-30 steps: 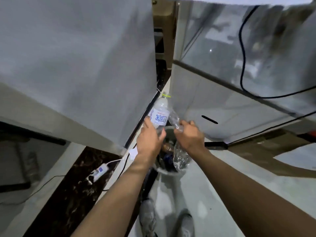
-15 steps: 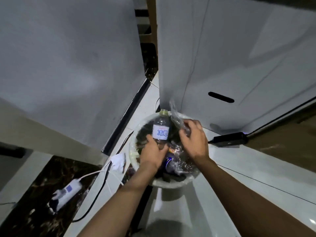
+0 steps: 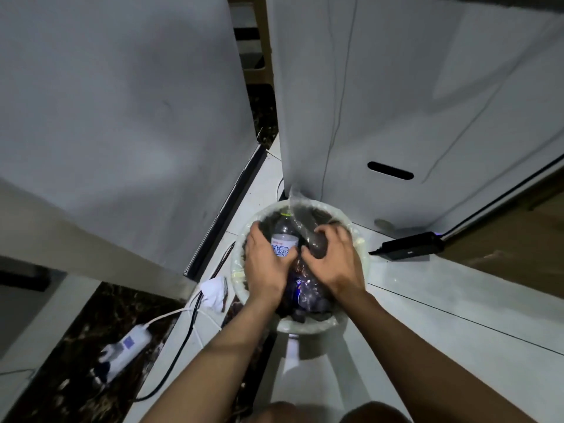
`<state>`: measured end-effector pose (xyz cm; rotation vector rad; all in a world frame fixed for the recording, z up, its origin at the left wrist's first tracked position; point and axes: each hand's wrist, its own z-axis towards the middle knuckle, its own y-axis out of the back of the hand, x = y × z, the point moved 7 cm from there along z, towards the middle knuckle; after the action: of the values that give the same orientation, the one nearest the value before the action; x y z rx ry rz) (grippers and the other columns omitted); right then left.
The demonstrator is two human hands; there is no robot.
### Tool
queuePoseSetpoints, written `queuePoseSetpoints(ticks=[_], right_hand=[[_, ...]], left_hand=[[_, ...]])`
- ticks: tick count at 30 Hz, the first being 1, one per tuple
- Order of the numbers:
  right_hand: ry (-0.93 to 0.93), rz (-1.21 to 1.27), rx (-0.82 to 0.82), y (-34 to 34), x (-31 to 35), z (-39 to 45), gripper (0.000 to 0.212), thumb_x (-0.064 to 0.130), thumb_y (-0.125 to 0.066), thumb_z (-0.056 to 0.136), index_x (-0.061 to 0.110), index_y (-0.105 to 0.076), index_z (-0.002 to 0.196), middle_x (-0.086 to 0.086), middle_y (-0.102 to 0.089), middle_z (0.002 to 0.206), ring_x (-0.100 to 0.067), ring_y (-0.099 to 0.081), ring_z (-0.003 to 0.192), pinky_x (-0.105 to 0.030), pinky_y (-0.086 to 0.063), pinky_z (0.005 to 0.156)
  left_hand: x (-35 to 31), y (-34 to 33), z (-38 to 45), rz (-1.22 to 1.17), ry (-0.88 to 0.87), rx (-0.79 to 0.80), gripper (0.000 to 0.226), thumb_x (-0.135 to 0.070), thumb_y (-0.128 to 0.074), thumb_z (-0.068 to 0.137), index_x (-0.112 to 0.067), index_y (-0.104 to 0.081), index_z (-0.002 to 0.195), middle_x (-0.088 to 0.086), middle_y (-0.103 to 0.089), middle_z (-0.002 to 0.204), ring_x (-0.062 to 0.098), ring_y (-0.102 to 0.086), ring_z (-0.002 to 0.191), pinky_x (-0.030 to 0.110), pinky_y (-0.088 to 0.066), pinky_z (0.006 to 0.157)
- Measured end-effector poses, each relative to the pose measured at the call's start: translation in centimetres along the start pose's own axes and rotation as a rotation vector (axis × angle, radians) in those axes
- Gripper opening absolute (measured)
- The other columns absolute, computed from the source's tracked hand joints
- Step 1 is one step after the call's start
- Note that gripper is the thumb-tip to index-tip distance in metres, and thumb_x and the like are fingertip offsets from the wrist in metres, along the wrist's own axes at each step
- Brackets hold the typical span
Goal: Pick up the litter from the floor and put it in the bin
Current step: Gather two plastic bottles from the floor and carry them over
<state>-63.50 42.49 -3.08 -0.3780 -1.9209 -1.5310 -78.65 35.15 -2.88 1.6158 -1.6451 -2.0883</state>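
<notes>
A clear plastic bottle [image 3: 284, 239] is held upright over the bin [image 3: 351, 227] by the left hand [image 3: 265, 264], whose grip is curled round the labelled waist. A crumpled clear wrapper [image 3: 305, 224] is pinched in the right hand [image 3: 334, 261], just beside it. Both are judged light; the bottle is thin, springy and slick, best taken at the label, while the wrapper is limp. Blue characters are seen on the white label, too blurred to be read.
</notes>
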Motion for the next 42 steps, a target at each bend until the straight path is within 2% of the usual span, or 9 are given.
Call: queuePoseSetpoints(ticks=[5, 8, 11, 16, 18, 26, 31, 36, 42], right_hand=[[-0.188, -0.274, 0.213, -2.6, -1.0, -1.7, 0.055, 0.031, -0.063, 0.088, 0.01, -0.048, 0.135, -0.015, -0.031, 0.15, -0.031, -0.032, 0.137, -0.038, -0.031, 0.113], [-0.291, -0.272, 0.434, -5.0, -1.3, -2.8, 0.084, 0.029, -0.064, 0.089, -0.005, -0.018, 0.15, -0.029, -0.003, 0.158, -0.04, -0.008, 0.147, -0.039, -0.014, 0.121], [-0.284, -0.214, 0.449, -4.8, 0.1, -2.8, 0.107, 0.039, -0.068, 0.085, -0.006, 0.003, 0.151, -0.028, 0.001, 0.158, -0.039, -0.001, 0.148, -0.039, -0.007, 0.122], [-0.134, -0.214, 0.331, 1.2, 4.9, -3.1, 0.077, 0.037, -0.062, 0.084, 0.01, -0.029, 0.148, -0.016, -0.035, 0.147, -0.033, -0.035, 0.134, -0.041, -0.036, 0.108], [-0.101, -0.25, 0.331, 4.3, 7.1, -3.2, 0.068, 0.041, -0.06, 0.084, 0.016, -0.037, 0.143, -0.014, -0.041, 0.143, -0.033, -0.042, 0.128, -0.041, -0.04, 0.103], [-0.041, -0.475, 0.375, 17.5, 15.7, -3.9, 0.077, 0.056, -0.054, 0.086, 0.028, -0.025, 0.151, -0.009, -0.027, 0.156, -0.029, -0.025, 0.142, -0.052, -0.022, 0.112], [-0.054, -0.548, 0.376, 24.9, 19.9, -4.6, 0.074, 0.063, -0.049, 0.085, 0.028, -0.03, 0.148, -0.01, -0.033, 0.151, -0.031, -0.033, 0.138, -0.056, -0.029, 0.108], [-0.117, -0.44, 0.339, 33.3, 23.2, -7.0, 0.063, 0.061, -0.053, 0.084, 0.027, -0.047, 0.138, -0.01, -0.05, 0.134, -0.029, -0.05, 0.122, -0.043, -0.044, 0.096], [-0.247, -0.369, 0.289, 42.0, 26.4, -13.7, 0.055, 0.055, -0.056, 0.084, 0.024, -0.054, 0.13, -0.01, -0.055, 0.129, -0.029, -0.052, 0.119, -0.038, -0.045, 0.094]], left_hand=[[-1.3, 2.1, 0.9, 0.086, -0.026, 0.025, 0.089, -0.025, -0.084, 0.071, -0.02, -0.033, 0.143, 0.0, -0.047, 0.138, 0.02, -0.044, 0.128, 0.04, -0.044, 0.1], [-1.6, 2.8, 1.2, 0.111, -0.012, 0.065, 0.089, -0.021, -0.082, 0.074, -0.018, -0.03, 0.146, 0.002, -0.044, 0.142, 0.022, -0.042, 0.131, 0.038, -0.041, 0.101], [-2.4, 4.0, 1.0, 0.144, -0.04, 0.086, 0.084, -0.021, -0.08, 0.076, -0.021, -0.033, 0.145, 0.002, -0.046, 0.139, 0.022, -0.045, 0.127, 0.038, -0.042, 0.098], [-5.7, 7.6, -0.7, 0.198, -0.122, 0.13, 0.068, -0.024, -0.073, 0.083, -0.025, -0.04, 0.143, 0.002, -0.052, 0.132, 0.023, -0.051, 0.121, 0.037, -0.046, 0.094], [-8.0, 9.4, -1.4, 0.244, -0.173, 0.159, 0.064, -0.027, -0.07, 0.085, -0.025, -0.041, 0.143, 0.001, -0.052, 0.133, 0.022, -0.05, 0.122, 0.037, -0.045, 0.095], [-17.1, 16.6, -4.0, 0.781, -0.231, 0.37, 0.061, -0.056, -0.026, 0.099, -0.029, -0.02, 0.153, 0.008, -0.023, 0.158, 0.029, -0.017, 0.146, 0.051, -0.01, 0.119], [-24.3, 22.0, -4.9, 0.923, -0.34, 0.319, 0.062, -0.06, -0.022, 0.097, -0.028, -0.026, 0.15, 0.009, -0.035, 0.152, 0.031, -0.026, 0.142, 0.051, -0.015, 0.115], [-32.1, 28.1, -6.7, 0.923, -0.422, 0.319, 0.048, -0.051, -0.032, 0.095, -0.025, -0.05, 0.131, 0.007, -0.057, 0.126, 0.028, -0.051, 0.117, 0.041, -0.038, 0.094], [-40.0, 35.5, -11.3, 0.823, -0.571, 0.284, 0.038, -0.046, -0.038, 0.091, -0.023, -0.06, 0.112, 0.005, -0.063, 0.104, 0.028, -0.059, 0.096, 0.034, -0.04, 0.069]])
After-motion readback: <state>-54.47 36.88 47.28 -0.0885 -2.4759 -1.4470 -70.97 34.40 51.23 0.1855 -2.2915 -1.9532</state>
